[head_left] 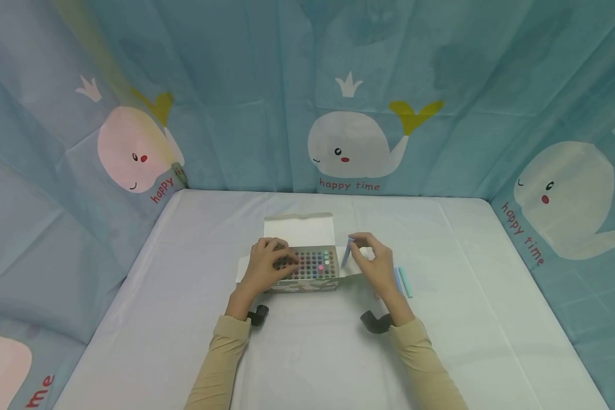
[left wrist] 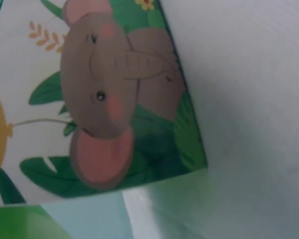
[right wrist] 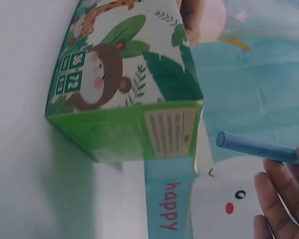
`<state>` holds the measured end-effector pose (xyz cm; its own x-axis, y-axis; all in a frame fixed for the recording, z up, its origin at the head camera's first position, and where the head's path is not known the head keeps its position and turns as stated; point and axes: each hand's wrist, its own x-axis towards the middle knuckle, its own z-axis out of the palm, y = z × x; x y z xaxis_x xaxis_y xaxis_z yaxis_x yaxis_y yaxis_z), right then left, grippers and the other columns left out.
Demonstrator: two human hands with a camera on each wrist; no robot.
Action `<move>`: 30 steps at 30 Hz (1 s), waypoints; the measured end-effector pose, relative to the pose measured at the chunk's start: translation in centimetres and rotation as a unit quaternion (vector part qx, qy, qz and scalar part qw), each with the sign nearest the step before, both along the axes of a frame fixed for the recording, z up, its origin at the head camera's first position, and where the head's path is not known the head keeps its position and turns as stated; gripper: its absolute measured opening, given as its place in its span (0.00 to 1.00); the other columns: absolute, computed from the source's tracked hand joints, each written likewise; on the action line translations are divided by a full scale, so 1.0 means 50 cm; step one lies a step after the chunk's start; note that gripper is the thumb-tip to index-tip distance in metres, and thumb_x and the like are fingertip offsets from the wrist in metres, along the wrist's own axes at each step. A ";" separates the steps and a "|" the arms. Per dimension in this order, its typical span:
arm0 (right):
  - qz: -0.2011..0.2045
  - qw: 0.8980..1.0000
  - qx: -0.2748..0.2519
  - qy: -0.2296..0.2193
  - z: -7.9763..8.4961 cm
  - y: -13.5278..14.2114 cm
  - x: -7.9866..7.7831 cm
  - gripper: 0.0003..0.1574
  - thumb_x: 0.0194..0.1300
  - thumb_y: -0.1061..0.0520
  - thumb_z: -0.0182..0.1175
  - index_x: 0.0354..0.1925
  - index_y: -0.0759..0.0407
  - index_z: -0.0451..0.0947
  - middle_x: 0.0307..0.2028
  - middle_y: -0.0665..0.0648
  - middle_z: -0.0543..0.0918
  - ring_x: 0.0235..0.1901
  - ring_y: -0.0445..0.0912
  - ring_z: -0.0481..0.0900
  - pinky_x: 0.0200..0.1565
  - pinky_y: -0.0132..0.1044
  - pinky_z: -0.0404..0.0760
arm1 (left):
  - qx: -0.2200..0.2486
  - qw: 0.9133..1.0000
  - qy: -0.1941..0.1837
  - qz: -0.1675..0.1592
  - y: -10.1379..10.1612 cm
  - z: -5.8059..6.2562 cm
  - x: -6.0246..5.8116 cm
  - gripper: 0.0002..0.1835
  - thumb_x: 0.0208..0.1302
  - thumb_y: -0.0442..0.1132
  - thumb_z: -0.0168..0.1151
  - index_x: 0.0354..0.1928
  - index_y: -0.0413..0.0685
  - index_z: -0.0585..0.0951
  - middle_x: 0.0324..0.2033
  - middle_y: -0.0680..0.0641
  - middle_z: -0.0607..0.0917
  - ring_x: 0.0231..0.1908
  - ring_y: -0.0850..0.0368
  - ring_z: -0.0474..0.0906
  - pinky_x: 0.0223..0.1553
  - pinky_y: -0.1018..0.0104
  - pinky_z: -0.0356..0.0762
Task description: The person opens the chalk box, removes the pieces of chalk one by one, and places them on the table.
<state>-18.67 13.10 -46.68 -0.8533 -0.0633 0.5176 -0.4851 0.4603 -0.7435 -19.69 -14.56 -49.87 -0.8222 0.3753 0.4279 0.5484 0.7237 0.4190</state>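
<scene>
A printed cardboard box (head_left: 307, 285) stands with its lid up, showing a tray of round holes (head_left: 307, 263) with several coloured ends in it, one pink. My left hand (head_left: 269, 265) rests over the left part of the box, fingers loosely bent above the holes. Just right of the box, my right hand (head_left: 376, 265) pinches the upper end of a blue chalk stick (head_left: 346, 253) between thumb and fingers. In the right wrist view the chalk (right wrist: 256, 146) tilts beside the box (right wrist: 124, 132), apart from it. The left wrist view shows the box's elephant print (left wrist: 104, 74).
A blue stick (head_left: 398, 280) and a green stick (head_left: 406, 282) lie on the white table (head_left: 312, 364), beside my right wrist. The box's lid (head_left: 299, 229) stands up at the back, and a side flap (head_left: 242, 267) sticks out left. Whale-printed curtains (head_left: 287, 142) surround the table.
</scene>
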 end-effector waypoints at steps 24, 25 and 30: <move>-0.021 0.996 0.062 -0.063 -0.017 0.080 0.000 0.11 0.63 0.54 0.60 0.45 0.54 0.78 0.32 0.54 0.84 0.40 0.51 0.81 0.55 0.55 0.72 | -0.011 1.000 -0.012 -0.001 0.000 -0.001 0.000 0.05 0.55 0.51 0.67 0.34 0.65 0.84 0.45 0.53 0.75 0.51 0.49 0.63 0.59 0.46 0.56; -0.022 0.996 0.063 -0.062 -0.017 0.084 -0.001 0.11 0.63 0.55 0.60 0.45 0.55 0.78 0.32 0.55 0.84 0.40 0.51 0.81 0.54 0.55 0.72 | -0.011 1.000 -0.011 -0.001 0.000 0.000 0.001 0.05 0.55 0.51 0.67 0.34 0.64 0.84 0.44 0.53 0.75 0.51 0.49 0.64 0.59 0.45 0.56; -0.026 0.994 0.072 -0.076 -0.013 0.108 -0.002 0.12 0.64 0.54 0.59 0.45 0.56 0.78 0.32 0.56 0.84 0.40 0.53 0.81 0.46 0.53 0.78 | -0.010 1.000 -0.006 -0.001 0.000 0.001 0.001 0.06 0.54 0.51 0.67 0.33 0.64 0.84 0.45 0.52 0.75 0.51 0.48 0.64 0.58 0.44 0.57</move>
